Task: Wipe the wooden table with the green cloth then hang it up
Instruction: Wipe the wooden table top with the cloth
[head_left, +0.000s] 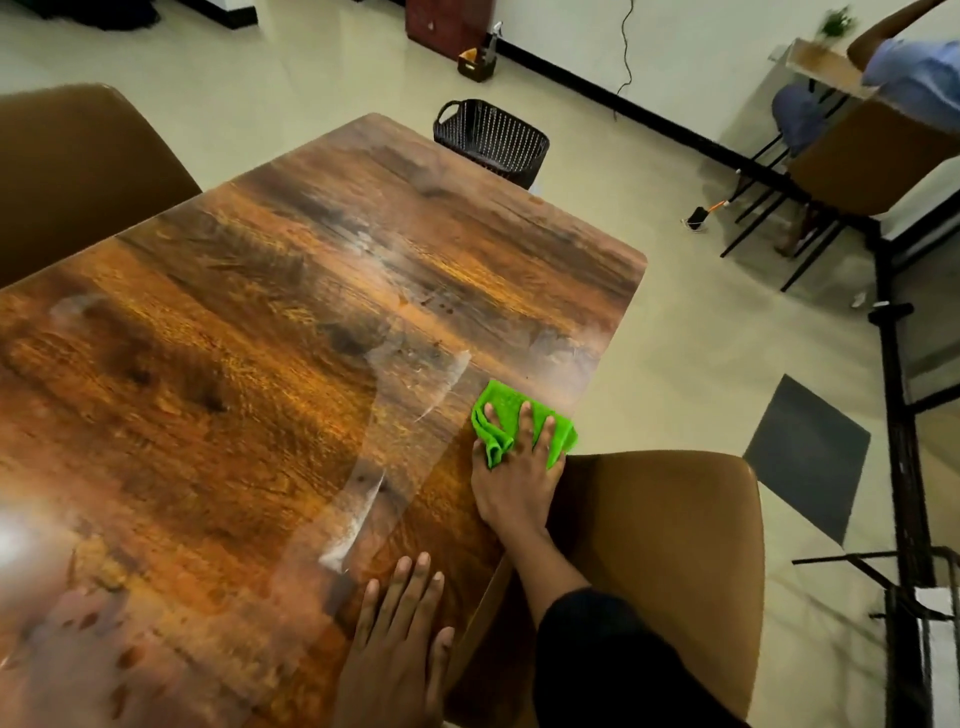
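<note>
The green cloth (524, 423) is pressed flat against the wooden table (270, 364) under the right hand (511, 475), close to the table's right edge, at about 4 o'clock from the middle of the tabletop. The fingers (526, 426) of that hand are spread wide over the cloth, with bunched folds seen between the thumb and forefinger, and the cloth's far corner projects beyond the fingertips toward 12 o'clock. The left hand (397, 636) is laid palm down and open on the bare wood, fingers slightly apart, nothing being held; it is found at about 7 o'clock from the cloth, apart from it. A pale wet streak (363, 514) is seen on the wood between the two hands and to their left. A brown chair (670, 561) is set just beside the table's right edge, at 5 o'clock from the cloth. A dark basket (493, 137) is seen on the floor beyond the table's far corner, at 12 o'clock.
</note>
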